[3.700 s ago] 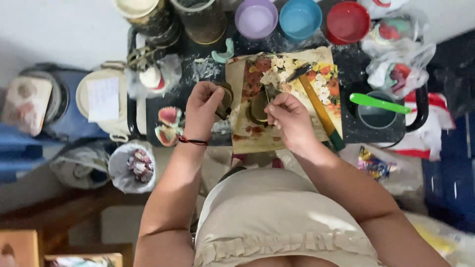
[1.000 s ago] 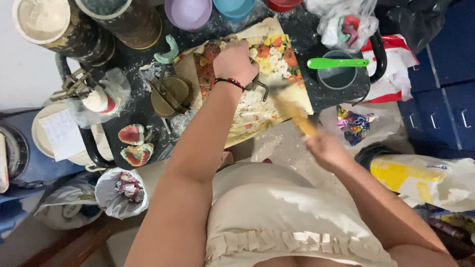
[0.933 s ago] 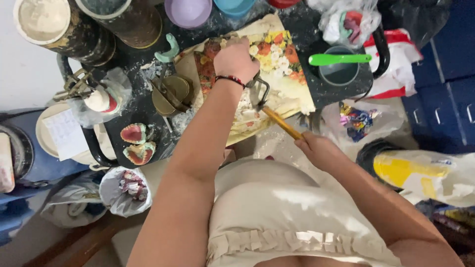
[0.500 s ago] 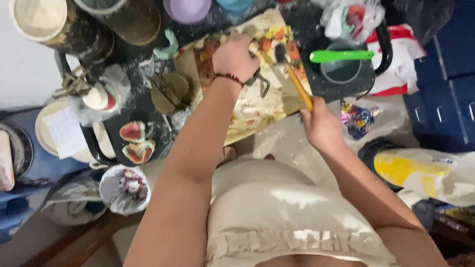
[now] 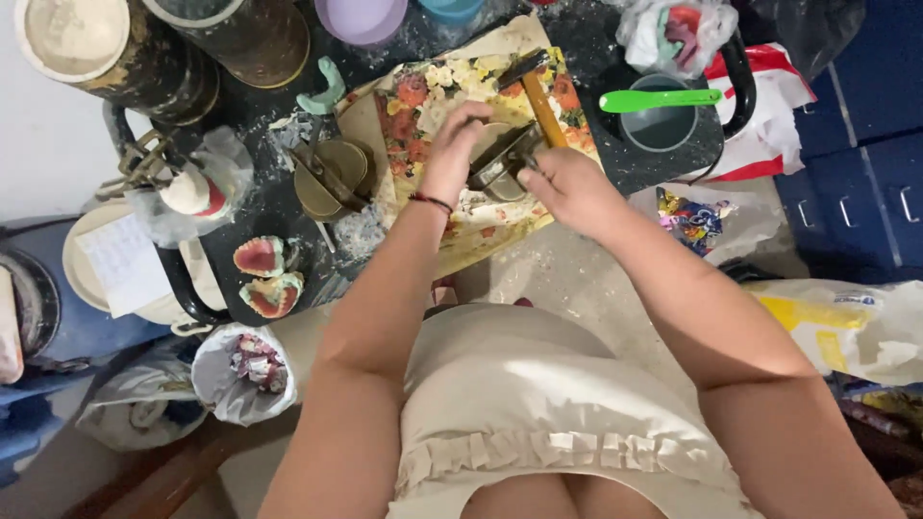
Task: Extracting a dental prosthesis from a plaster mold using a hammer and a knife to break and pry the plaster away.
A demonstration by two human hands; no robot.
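Note:
My left hand [image 5: 450,154] grips the edge of a small round metal tin [image 5: 498,161] that rests on a floral-printed sheet [image 5: 437,91] spread over a black tray [image 5: 269,207]. My right hand [image 5: 572,187] is right beside the tin and holds a brush [image 5: 543,104] by its wooden handle. The brush's dark head points away from me over the flowers. Both hands meet at the tin.
Olive round lids [image 5: 336,173] and two painted shell shapes [image 5: 261,258] lie on the tray's left part. A grey cup with a green spoon [image 5: 659,99] is at the right. Big jars [image 5: 77,38], a purple bowl [image 5: 363,14], bags and blue drawers [image 5: 865,115] surround the tray.
My right hand swung the brush up from the lower right and back over the floral sheet. It now sits against the tin, and my left hand has closed in on the tin.

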